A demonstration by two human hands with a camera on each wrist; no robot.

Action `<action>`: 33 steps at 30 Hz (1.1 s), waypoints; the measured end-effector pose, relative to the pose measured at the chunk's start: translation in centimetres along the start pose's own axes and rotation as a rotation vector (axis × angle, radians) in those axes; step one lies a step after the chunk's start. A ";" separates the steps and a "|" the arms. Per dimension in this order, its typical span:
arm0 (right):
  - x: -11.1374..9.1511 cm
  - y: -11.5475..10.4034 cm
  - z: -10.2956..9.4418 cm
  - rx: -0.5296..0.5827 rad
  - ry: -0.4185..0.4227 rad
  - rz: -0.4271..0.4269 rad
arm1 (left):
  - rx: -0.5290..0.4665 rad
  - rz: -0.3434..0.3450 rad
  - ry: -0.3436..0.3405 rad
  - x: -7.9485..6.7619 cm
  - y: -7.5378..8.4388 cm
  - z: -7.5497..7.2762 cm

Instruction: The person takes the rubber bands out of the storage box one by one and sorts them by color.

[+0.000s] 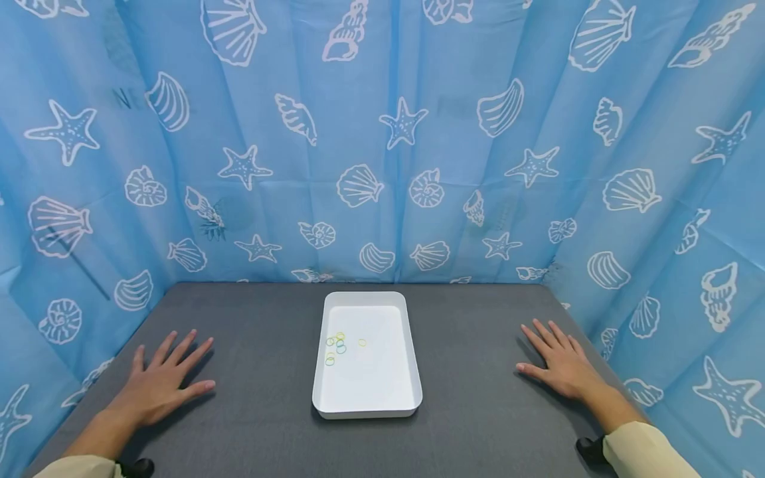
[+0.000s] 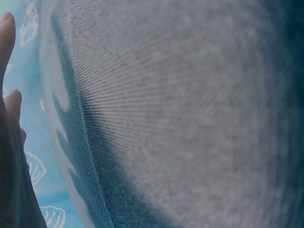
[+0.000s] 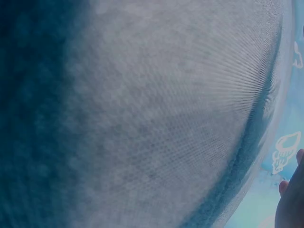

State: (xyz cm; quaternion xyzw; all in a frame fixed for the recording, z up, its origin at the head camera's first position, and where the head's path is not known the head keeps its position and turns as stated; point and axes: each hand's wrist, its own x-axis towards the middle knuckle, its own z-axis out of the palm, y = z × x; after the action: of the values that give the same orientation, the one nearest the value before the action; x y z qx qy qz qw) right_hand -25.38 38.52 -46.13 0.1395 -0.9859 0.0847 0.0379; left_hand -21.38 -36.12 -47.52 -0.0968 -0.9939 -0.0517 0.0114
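A white rectangular tray (image 1: 373, 392) lies in the middle of the grey table. Several small thin rings (image 1: 340, 349), yellow, green and teal, are inside it, mostly grouped toward its left side; a lone yellow ring (image 1: 362, 342) is near the centre. To the left of the tray, my left hand (image 1: 157, 388) is spread palm down at the table, holding nothing. On the other side, my right hand (image 1: 563, 365) also has its fingers extended, apart from the tray and with nothing in it. Both wrist views show mostly blurred grey cloth, with part of each hand at the edge.
Grey cloth covers the table (image 1: 257, 372). A blue curtain (image 1: 370, 119) printed with white shells and starfish hangs behind it and along both sides. Dark wrist straps (image 1: 592, 451) show by the cream sleeves (image 1: 645, 453).
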 end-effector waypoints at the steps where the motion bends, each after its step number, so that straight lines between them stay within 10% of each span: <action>1: 0.0 -0.2 -0.1 0.001 0.000 0.000 | 0.003 0.002 0.001 0.0 0.1 0.0; 33: 4.1 -3.1 -0.4 0.003 0.091 -0.149 | -0.253 0.130 0.014 0.8 5.8 -0.6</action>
State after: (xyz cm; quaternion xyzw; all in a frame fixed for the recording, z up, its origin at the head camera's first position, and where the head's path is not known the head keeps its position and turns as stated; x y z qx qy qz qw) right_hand -28.45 34.49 -44.88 0.2085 -0.9699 0.0895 0.0884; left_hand -21.06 -30.40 -46.29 -0.1614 -0.9709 -0.1765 0.0092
